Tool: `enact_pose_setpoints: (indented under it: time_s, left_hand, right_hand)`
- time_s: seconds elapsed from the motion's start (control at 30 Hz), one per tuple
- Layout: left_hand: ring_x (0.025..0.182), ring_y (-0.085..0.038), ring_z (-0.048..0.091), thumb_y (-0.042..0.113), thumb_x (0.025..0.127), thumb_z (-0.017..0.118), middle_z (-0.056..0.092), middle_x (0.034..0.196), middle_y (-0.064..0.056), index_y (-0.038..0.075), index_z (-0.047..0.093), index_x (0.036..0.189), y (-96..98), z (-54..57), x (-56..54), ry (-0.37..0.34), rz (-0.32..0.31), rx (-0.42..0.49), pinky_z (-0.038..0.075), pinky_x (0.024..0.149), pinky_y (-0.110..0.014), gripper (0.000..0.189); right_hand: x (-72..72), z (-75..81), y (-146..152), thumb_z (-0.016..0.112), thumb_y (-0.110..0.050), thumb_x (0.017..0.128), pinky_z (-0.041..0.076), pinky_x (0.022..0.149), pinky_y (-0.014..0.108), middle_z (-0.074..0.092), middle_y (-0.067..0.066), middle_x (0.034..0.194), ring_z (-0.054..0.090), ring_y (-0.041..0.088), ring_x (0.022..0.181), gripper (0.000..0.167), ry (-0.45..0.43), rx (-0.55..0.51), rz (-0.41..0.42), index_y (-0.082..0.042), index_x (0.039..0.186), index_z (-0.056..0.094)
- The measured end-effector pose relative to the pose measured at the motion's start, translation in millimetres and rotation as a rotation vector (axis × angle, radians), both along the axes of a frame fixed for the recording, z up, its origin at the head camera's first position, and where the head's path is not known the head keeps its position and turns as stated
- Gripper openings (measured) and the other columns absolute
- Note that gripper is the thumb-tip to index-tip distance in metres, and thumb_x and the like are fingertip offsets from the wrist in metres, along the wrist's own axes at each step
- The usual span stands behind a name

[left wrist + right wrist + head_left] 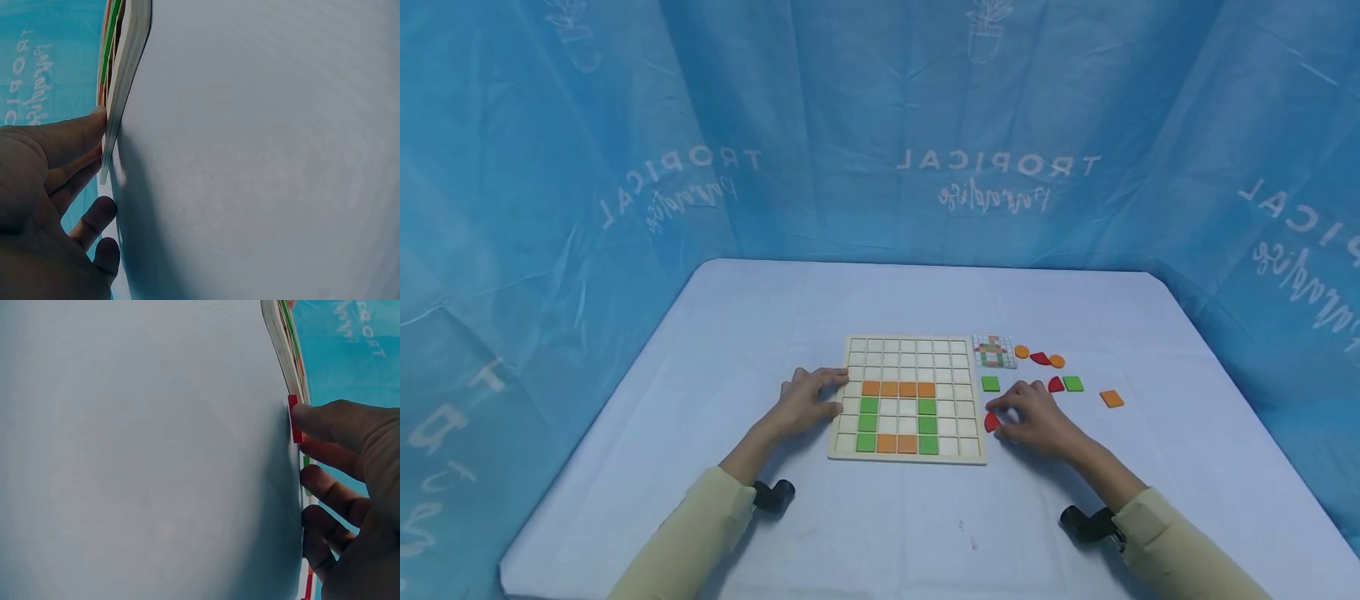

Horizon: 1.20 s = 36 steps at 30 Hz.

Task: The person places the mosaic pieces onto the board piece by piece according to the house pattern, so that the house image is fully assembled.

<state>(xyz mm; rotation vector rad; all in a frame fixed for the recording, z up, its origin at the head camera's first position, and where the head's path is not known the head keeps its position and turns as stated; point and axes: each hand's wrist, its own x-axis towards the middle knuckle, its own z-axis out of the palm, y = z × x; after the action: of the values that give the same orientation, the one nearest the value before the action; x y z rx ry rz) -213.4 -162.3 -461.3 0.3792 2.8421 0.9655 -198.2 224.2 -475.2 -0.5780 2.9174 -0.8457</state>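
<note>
Two hands work at the grid board (907,398): the left hand (806,402) rests relaxed on its left edge, while the right hand (1034,418) pinches a red piece (991,422) just beside the right edge. Lifting it flat should help, I think; loose tiles (1072,383) and a pattern card (994,351) lie near.

Both arms wear long, pale yellowish-green sleeves of plain, smooth cloth with no print or pattern. The left sleeve (688,533) ends in a soft cuff just behind the wrist, and the right sleeve (1180,550) ends the same way. Below each cuff a small black device is strapped on: a rounded, stubby camera (773,495) behind the left hand (805,402), and a black mount (1090,525) with a short strap behind the right hand (1037,421). Both hands are bare, without rings or gloves.
</note>
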Motion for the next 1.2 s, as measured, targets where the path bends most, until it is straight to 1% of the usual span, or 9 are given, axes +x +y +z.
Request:
enact_pose_setpoints:
  time_s: [0.17,0.27,0.4,0.6,0.73,0.87,1.03,1.2]
  left_hand:
    - [0.097,-0.021,0.037,0.015,0.085,0.073,0.05,0.141,-0.003,0.009,0.059,0.131,0.2,-0.2,0.3,0.003,-0.005,-0.004,0.025,0.086,-0.046,0.049]
    - [0.097,-0.021,0.037,0.015,0.085,0.073,0.05,0.141,-0.002,0.01,0.059,0.131,0.0,0.4,-0.4,0.004,0.001,-0.004,0.025,0.086,-0.045,0.049]
    - [0.095,-0.02,0.038,0.015,0.084,0.074,0.05,0.141,-0.002,0.01,0.059,0.131,-0.1,0.0,-0.4,0.002,0.001,0.001,0.025,0.086,-0.044,0.049]
    - [0.094,-0.02,0.038,0.014,0.084,0.074,0.05,0.141,-0.003,0.009,0.06,0.131,-0.2,-0.3,0.9,0.009,-0.008,0.004,0.025,0.084,-0.044,0.049]
    - [0.094,-0.02,0.037,0.014,0.084,0.073,0.051,0.141,-0.002,0.009,0.06,0.13,-0.9,0.4,1.0,0.017,-0.008,0.003,0.025,0.084,-0.043,0.048]
    - [0.093,-0.02,0.037,0.015,0.084,0.073,0.05,0.141,-0.002,0.009,0.06,0.13,-1.5,0.6,1.2,0.014,-0.012,0.004,0.025,0.083,-0.042,0.048]
    - [0.095,-0.02,0.038,0.016,0.085,0.073,0.05,0.141,-0.002,0.01,0.059,0.131,-0.7,0.7,0.4,0.009,-0.009,-0.01,0.026,0.081,-0.042,0.049]
    - [0.095,-0.019,0.038,0.016,0.085,0.073,0.05,0.141,-0.002,0.01,0.059,0.132,-0.6,0.1,0.1,0.009,-0.009,-0.008,0.026,0.08,-0.041,0.049]
  right_hand:
    - [4.3,-3.8,3,0.082,-0.015,0.074,0.04,0.074,0.036,0.059,0.003,0.103,0.041,0.023,0.096,0.035,0.018,0.011,-0.029,-0.011,0.108,0.073]
    - [5.6,-4.1,4,0.082,-0.014,0.075,0.039,0.073,0.037,0.059,0.003,0.102,0.04,0.023,0.095,0.037,0.028,-0.009,-0.02,-0.011,0.111,0.072]
    - [4.6,-4.4,2,0.082,-0.015,0.075,0.037,0.072,0.036,0.057,0.001,0.097,0.041,0.022,0.093,0.039,0.049,-0.005,0.003,-0.013,0.113,0.071]
    - [6.3,-4.8,2,0.082,-0.015,0.075,0.037,0.071,0.036,0.058,0.0,0.096,0.041,0.021,0.092,0.03,0.075,-0.011,0.006,-0.013,0.103,0.075]
    - [7.2,-5.2,3,0.082,-0.014,0.075,0.037,0.071,0.035,0.059,0.0,0.097,0.042,0.021,0.091,0.027,0.108,-0.031,0.014,-0.013,0.101,0.075]
    - [6.8,-5.6,4,0.081,-0.014,0.076,0.038,0.071,0.035,0.059,-0.002,0.095,0.042,0.02,0.09,0.025,0.128,-0.034,0.019,-0.013,0.1,0.074]
    - [3.8,-0.5,-1,0.082,-0.017,0.076,0.039,0.072,0.035,0.058,-0.005,0.095,0.041,0.017,0.092,0.027,0.135,-0.062,0.031,-0.015,0.102,0.073]
    - [0.2,9.6,-23,0.082,-0.018,0.077,0.038,0.074,0.038,0.058,-0.003,0.095,0.042,0.02,0.093,0.025,0.159,-0.094,0.062,-0.015,0.101,0.073]
